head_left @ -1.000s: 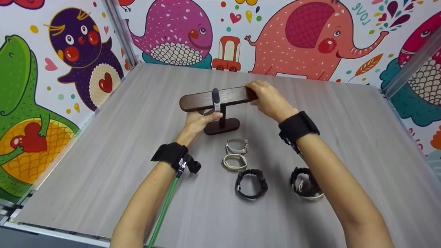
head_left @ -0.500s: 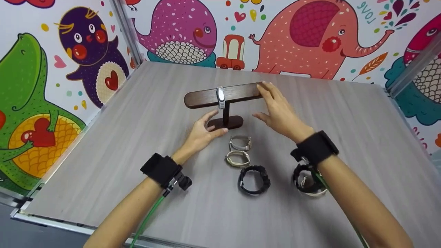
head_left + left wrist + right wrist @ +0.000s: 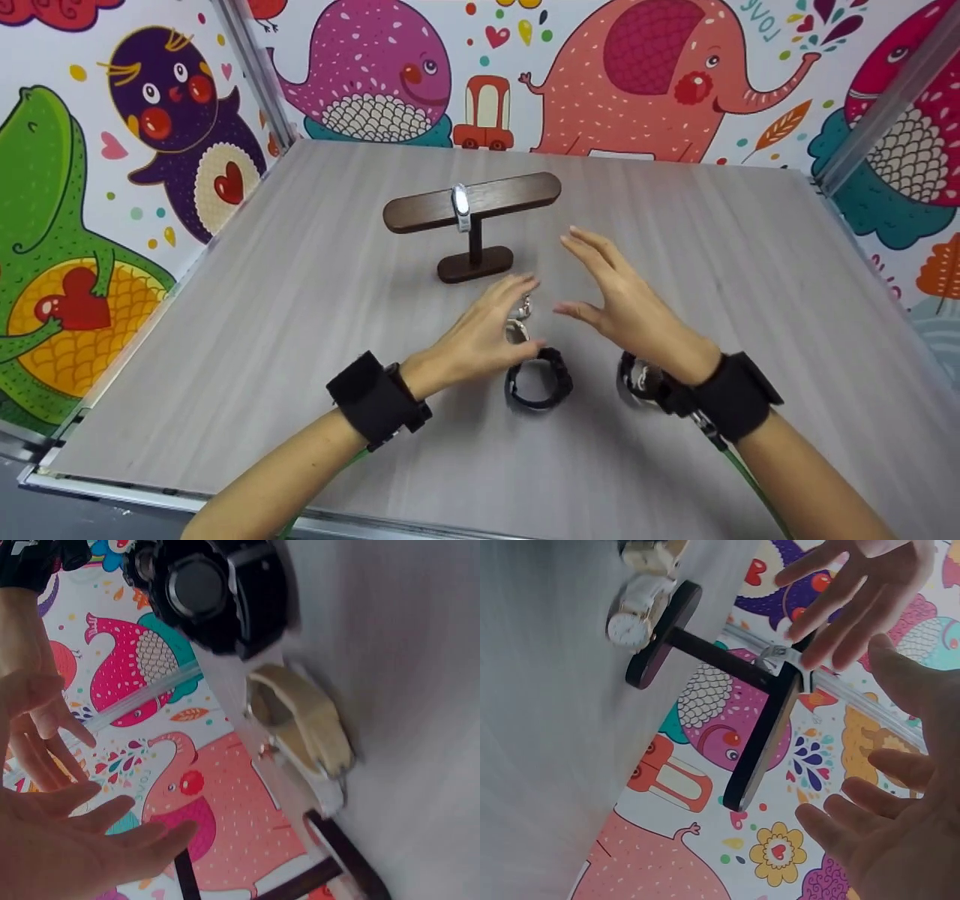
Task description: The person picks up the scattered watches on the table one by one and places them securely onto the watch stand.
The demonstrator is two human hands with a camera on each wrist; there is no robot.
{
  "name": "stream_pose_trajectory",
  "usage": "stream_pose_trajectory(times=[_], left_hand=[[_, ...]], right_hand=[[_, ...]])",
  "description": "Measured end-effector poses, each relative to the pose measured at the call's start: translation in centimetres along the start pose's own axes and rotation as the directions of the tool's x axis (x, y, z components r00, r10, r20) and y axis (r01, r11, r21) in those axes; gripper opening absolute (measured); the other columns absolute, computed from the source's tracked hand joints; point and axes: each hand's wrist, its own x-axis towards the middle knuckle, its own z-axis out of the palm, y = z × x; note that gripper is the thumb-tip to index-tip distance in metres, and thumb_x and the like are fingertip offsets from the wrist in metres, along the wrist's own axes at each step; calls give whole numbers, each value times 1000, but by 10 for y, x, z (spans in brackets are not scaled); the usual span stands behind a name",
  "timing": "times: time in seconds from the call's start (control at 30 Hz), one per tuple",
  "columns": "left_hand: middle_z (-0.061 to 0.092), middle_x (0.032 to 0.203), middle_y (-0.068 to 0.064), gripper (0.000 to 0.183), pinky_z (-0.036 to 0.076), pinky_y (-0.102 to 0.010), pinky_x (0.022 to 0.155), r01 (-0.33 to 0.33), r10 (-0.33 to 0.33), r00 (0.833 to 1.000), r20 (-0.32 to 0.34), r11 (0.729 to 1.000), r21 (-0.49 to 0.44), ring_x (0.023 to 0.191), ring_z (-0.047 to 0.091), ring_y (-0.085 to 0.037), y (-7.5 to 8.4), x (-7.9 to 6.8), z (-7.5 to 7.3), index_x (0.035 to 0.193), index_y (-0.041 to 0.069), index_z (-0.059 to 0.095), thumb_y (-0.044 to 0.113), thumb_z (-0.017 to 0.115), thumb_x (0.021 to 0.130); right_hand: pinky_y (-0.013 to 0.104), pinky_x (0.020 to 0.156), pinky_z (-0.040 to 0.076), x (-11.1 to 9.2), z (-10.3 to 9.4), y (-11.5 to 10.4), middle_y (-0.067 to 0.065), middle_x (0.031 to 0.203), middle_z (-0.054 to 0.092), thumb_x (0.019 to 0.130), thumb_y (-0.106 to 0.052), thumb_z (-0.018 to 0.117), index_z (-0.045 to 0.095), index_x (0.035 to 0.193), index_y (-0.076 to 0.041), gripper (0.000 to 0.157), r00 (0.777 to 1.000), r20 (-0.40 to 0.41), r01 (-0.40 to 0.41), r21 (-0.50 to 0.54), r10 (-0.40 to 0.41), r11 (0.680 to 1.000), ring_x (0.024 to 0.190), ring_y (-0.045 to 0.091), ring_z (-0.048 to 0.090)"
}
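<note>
My left hand (image 3: pixel 480 334) hovers over the watches in the table's middle, fingers relaxed and holding nothing. Beneath it in the head view, a cream-banded watch and a white one are mostly covered. The left wrist view shows the cream band (image 3: pixel 319 724) standing on its edge, while the white watch's round dial (image 3: pixel 630 630) appears in the right wrist view. A black watch (image 3: pixel 559 375) lies just in front of that hand. To the right, my right hand (image 3: pixel 637 311) is in the air with fingers spread and no object. A silver smart band (image 3: pixel 462 206) encircles the dark wooden T-bar stand (image 3: pixel 517 193).
Partly behind the right wrist sits another black watch (image 3: pixel 628 375) with a pale band by it. The stand's oval foot (image 3: pixel 476 265) rests toward the back of the grey table (image 3: pixel 337 225). Cartoon-printed walls (image 3: pixel 630 75) enclose the table at the back and sides.
The right hand has let go of the stand's right end and drawn back toward me. The left hand has left the silver band and moved forward-down over the loose watches.
</note>
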Motion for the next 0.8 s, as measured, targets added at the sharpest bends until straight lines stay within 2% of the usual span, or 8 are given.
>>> stream_pose_trajectory(times=[0.13,0.23,0.3,0.43,0.53,0.63,0.7,0.8], left_hand=[[38,159,-15,79,29,-51,125,-11,5,998,67,996,92,148,35,-32,6,1,9,153,4,36,31,73,90],[37,159,-15,81,32,-53,124,10,-31,992,120,985,171,148,36,-32,10,1,17,154,5,35,36,73,90],[38,159,-15,82,33,-53,123,12,-48,987,156,974,225,148,37,-31,11,2,24,155,6,34,39,72,89],[44,155,-13,83,38,-49,121,-22,-42,979,201,952,304,145,41,-29,11,6,37,152,4,38,41,74,87],[50,147,-12,83,44,-44,117,-30,-45,978,201,934,355,138,48,-28,10,8,46,149,3,43,43,77,84],[54,139,-12,84,50,-42,110,-4,-78,979,187,913,407,131,52,-26,11,7,52,144,3,49,47,80,81],[56,134,-12,82,54,-40,103,10,-93,981,170,901,434,126,54,-26,13,6,55,140,3,54,49,82,78],[57,127,-12,76,58,-39,95,22,-99,984,147,890,455,120,54,-26,17,4,57,132,3,62,48,86,75]], right_hand=[[44,106,52,-20,0,-2,21,150,45,80,-10,82,43,148,1,80,1000,6,-28,37,28,999,137,34,49],[45,105,53,-32,1,-2,23,149,45,83,-8,80,42,148,2,77,993,87,-83,72,77,994,134,37,52],[48,105,53,-38,2,-1,24,148,46,85,-7,78,45,146,2,70,977,185,-119,75,104,990,132,40,53],[50,104,53,-44,6,3,22,144,51,87,-8,76,51,142,2,61,922,368,-142,23,124,990,131,39,55],[49,107,51,-47,12,5,20,142,54,86,-7,76,50,142,3,62,890,434,-153,-5,140,988,131,37,55],[51,110,49,-52,19,5,20,142,55,84,-6,78,48,143,4,67,866,471,-181,-16,167,983,132,38,54],[52,110,48,-55,24,4,23,140,56,84,-6,78,47,143,6,68,859,483,-186,-16,170,982,130,40,55],[51,107,51,-58,28,2,24,135,60,85,-10,78,50,140,7,65,862,484,-162,-16,149,987,126,40,59]])
